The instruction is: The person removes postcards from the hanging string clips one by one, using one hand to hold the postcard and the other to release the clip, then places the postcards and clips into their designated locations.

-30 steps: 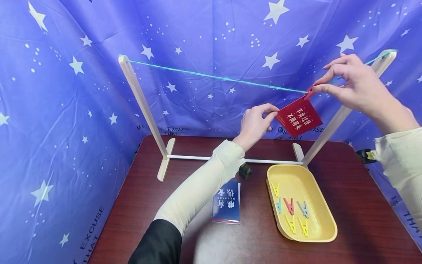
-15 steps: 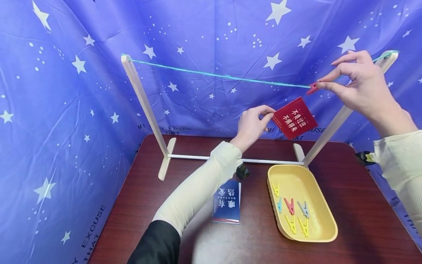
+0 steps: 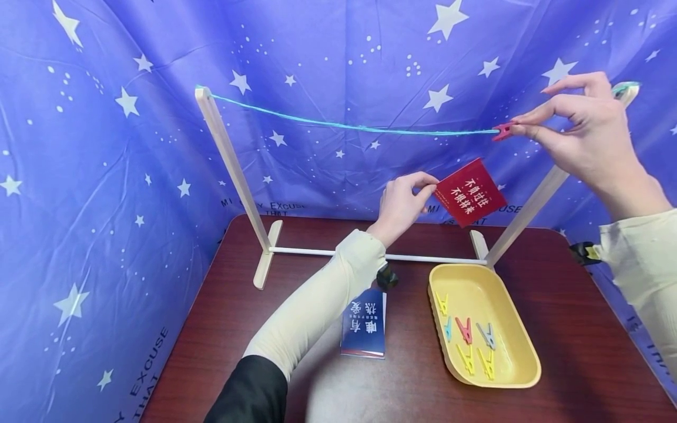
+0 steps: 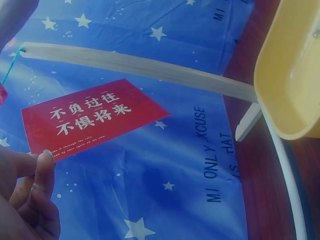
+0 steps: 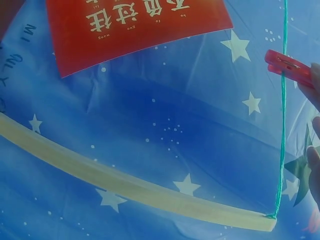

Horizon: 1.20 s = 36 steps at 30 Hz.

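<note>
A red card (image 3: 472, 192) with white Chinese characters hangs tilted in my left hand (image 3: 403, 202). Thumb and finger pinch it at one corner, as the left wrist view also shows for the card (image 4: 90, 117). Above it, my right hand (image 3: 589, 126) pinches a red clothespin (image 3: 503, 131) by its handle end. The clothespin (image 5: 287, 66) meets the green string (image 5: 283, 130) in the right wrist view; whether it is clamped on the string I cannot tell. A gap separates the card from both the clothespin and the string.
Wooden posts (image 3: 233, 170) joined by a white rod (image 3: 433, 258) carry the string. A yellow tray (image 3: 515, 305) at the right holds several clothespins (image 3: 464, 330). A blue card (image 3: 365, 332) lies on the dark red table (image 3: 222, 335), partly behind my left sleeve.
The clothespin has come off the card. My left hand has drawn the card slightly down and left, while the right hand has raised the clothespin. The string now sags in a curve.
</note>
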### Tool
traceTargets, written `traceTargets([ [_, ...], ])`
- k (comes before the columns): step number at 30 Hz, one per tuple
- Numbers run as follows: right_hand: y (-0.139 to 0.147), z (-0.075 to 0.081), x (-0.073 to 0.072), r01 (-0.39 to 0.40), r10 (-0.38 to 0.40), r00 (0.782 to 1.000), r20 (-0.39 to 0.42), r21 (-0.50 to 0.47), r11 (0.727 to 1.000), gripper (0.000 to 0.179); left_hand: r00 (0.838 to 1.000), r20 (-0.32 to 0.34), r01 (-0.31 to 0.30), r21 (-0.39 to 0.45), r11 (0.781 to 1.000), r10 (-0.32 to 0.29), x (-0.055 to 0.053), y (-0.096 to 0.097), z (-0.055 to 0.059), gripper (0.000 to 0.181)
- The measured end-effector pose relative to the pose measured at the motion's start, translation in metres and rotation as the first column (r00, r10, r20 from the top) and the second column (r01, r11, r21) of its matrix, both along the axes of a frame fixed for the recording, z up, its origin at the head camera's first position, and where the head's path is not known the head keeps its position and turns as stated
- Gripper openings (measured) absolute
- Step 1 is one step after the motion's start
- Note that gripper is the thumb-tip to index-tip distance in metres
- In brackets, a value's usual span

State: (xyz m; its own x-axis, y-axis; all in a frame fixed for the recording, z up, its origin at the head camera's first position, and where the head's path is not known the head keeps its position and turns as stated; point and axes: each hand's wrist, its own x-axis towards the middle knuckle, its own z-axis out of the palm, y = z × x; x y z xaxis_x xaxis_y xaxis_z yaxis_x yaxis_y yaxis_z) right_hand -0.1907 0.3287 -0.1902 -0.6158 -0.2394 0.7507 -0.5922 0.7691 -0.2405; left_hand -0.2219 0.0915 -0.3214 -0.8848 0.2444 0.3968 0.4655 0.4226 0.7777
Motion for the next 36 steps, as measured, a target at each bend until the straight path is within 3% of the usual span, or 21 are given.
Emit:
traceTargets([
  [8, -0.001, 0.0, 0.003, -0.022, 0.022, 0.998, -0.065, 0.0, 1.0, 0.021, 1.0, 0.013, -0.009, 0.001, 1.0, 0.009, 0.002, -0.004, -0.003, 0.017],
  [12, 0.0, 0.0, 0.003, -0.056, 0.053, 0.994, -0.096, -0.028, 0.998, 0.014, 1.0, 0.016, -0.005, 0.013, 1.0, 0.005, 0.002, -0.006, -0.004, 0.018],
  [17, -0.007, 0.0, 0.006, -0.08, 0.066, 0.988, -0.137, -0.104, 0.991, 0.047, 1.0, 0.01, -0.004, 0.017, 1.0, 0.004, 0.003, -0.007, -0.005, 0.018],
  [20, -0.014, 0.001, 0.011, -0.08, 0.057, 0.986, -0.156, -0.144, 0.986, 0.05, 1.0, 0.007, -0.006, 0.011, 1.0, 0.006, 0.003, -0.008, -0.005, 0.017],
  [23, -0.018, 0.002, 0.015, -0.081, 0.054, 0.985, -0.166, -0.159, 0.984, 0.038, 1.0, 0.005, -0.006, 0.007, 1.0, 0.006, 0.003, -0.01, -0.006, 0.017],
  [27, -0.02, -0.001, 0.016, -0.088, 0.059, 0.982, -0.178, -0.164, 0.982, 0.039, 1.0, 0.005, -0.008, 0.01, 1.0, 0.008, 0.003, -0.012, -0.007, 0.016],
  [36, -0.018, -0.011, 0.021, -0.09, 0.061, 0.982, -0.178, -0.165, 0.982, 0.068, 1.0, 0.002, -0.004, 0.0, 1.0, 0.004, 0.006, -0.017, -0.011, 0.017],
])
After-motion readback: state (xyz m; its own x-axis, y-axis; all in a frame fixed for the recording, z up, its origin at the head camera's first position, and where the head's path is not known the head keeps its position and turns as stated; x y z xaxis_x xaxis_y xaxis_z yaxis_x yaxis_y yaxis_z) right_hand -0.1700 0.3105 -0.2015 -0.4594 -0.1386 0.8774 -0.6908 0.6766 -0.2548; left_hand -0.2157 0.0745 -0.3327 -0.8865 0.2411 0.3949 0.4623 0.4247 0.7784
